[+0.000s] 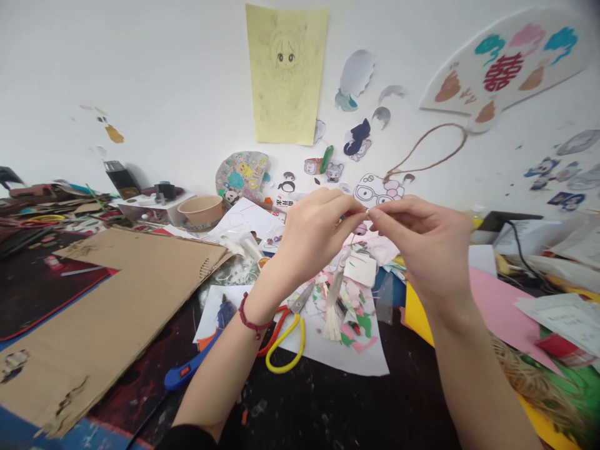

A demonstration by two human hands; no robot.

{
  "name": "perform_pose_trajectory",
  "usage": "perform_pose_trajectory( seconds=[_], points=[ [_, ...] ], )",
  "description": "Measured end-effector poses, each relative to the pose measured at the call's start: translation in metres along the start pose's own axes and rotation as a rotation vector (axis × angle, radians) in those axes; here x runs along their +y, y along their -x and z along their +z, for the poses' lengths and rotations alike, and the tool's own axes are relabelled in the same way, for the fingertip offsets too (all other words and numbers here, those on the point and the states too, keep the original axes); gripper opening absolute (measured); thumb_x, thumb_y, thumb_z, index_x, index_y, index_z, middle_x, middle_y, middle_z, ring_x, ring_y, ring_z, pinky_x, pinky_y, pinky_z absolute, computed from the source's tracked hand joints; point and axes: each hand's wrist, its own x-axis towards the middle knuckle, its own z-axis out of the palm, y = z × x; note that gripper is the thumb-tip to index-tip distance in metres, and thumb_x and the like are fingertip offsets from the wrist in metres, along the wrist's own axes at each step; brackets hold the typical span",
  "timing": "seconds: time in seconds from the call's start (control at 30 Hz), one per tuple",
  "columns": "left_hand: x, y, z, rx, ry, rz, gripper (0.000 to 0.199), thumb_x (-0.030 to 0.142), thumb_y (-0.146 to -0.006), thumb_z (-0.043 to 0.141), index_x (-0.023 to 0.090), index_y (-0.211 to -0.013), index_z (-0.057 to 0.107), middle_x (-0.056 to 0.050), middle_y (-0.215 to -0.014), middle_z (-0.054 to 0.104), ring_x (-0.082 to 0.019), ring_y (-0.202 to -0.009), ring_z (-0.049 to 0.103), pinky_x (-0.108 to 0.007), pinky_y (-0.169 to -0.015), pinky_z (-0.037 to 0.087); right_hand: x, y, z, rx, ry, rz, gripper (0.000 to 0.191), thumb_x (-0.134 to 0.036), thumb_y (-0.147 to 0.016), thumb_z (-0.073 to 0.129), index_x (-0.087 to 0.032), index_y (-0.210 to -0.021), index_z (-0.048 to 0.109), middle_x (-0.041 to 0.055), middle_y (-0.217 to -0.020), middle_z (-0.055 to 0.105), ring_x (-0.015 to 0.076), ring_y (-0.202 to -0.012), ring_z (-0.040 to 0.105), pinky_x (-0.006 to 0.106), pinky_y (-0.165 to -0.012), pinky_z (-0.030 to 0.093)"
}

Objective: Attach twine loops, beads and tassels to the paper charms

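My left hand and my right hand meet in front of me, fingertips pinched close together. Between them is a thin cord, from which a cream tassel hangs down over the paper. What the fingertips hold exactly is small and partly hidden. Just behind the hands is a white cartoon cutout with glasses, with a twine loop above it. Below my left hand lie scissors with yellow and orange handles, and a blue glue gun is beside my left forearm.
Brown cardboard covers the left side. A tan bowl and a dark bottle stand near the wall. White paper with coloured scraps lies below the hands; pink paper and raffia are at the right.
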Motion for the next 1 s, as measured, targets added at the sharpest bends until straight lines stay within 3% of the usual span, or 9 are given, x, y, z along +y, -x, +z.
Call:
perform_pose_trajectory(
  seconds=[0.13, 0.3, 0.53, 0.8, 1.0],
  points=[
    [-0.0029, -0.0016, -0.0004, -0.019, 0.153, -0.049, 0.013, 0.022, -0.097, 0.065, 0.019, -0.085, 0.069, -0.001, -0.079, 0.073, -0.013, -0.073, 0.061, -0.027, -0.071, 0.047, 0.0015, -0.0018, -0.0061, -0.079, -0.013, -0.003, 0.008, -0.022, -0.081, 0.082, -0.026, -0.087, 0.081, 0.0016, -0.082, 0.075, 0.0183, -0.076, 0.074, 0.035, -0.072, 0.064],
    [-0.0062, -0.0021, -0.0012, -0.048, 0.238, -0.064, 0.014, 0.027, -0.097, 0.065, 0.019, -0.087, 0.071, -0.003, -0.081, 0.073, -0.013, -0.074, 0.061, -0.027, -0.072, 0.048, 0.0031, -0.0041, -0.0096, -0.169, 0.031, -0.040, 0.011, -0.021, -0.081, 0.082, -0.027, -0.090, 0.083, 0.0008, -0.079, 0.072, 0.0160, -0.077, 0.070, 0.031, -0.068, 0.059],
    [-0.0078, -0.0023, -0.0043, -0.032, 0.271, -0.068, 0.017, 0.027, -0.096, 0.068, 0.018, -0.082, 0.070, -0.001, -0.077, 0.073, -0.011, -0.070, 0.059, -0.027, -0.070, 0.046, 0.0058, -0.0035, -0.0081, -0.133, 0.080, -0.097, 0.008, -0.016, -0.079, 0.082, -0.024, -0.080, 0.081, -0.0016, -0.070, 0.067, 0.0131, -0.069, 0.066, 0.030, -0.064, 0.055],
    [-0.0091, -0.0033, -0.0077, -0.042, 0.296, -0.089, 0.023, 0.034, -0.096, 0.068, 0.017, -0.081, 0.071, -0.001, -0.075, 0.073, -0.011, -0.069, 0.059, -0.026, -0.070, 0.047, 0.0038, -0.0036, -0.0056, -0.111, 0.115, -0.108, 0.011, -0.013, -0.078, 0.079, -0.024, -0.077, 0.079, -0.0007, -0.073, 0.070, 0.0134, -0.070, 0.066, 0.029, -0.065, 0.058],
    [-0.0086, -0.0045, -0.0096, -0.078, 0.349, -0.113, 0.024, 0.037, -0.098, 0.065, 0.018, -0.084, 0.071, -0.001, -0.076, 0.073, -0.011, -0.069, 0.059, -0.026, -0.068, 0.047, 0.0034, -0.0057, -0.0091, -0.168, 0.076, -0.061, 0.009, -0.019, -0.080, 0.081, -0.025, -0.086, 0.082, 0.0005, -0.079, 0.071, 0.0150, -0.076, 0.068, 0.030, -0.067, 0.059]
  ],
)
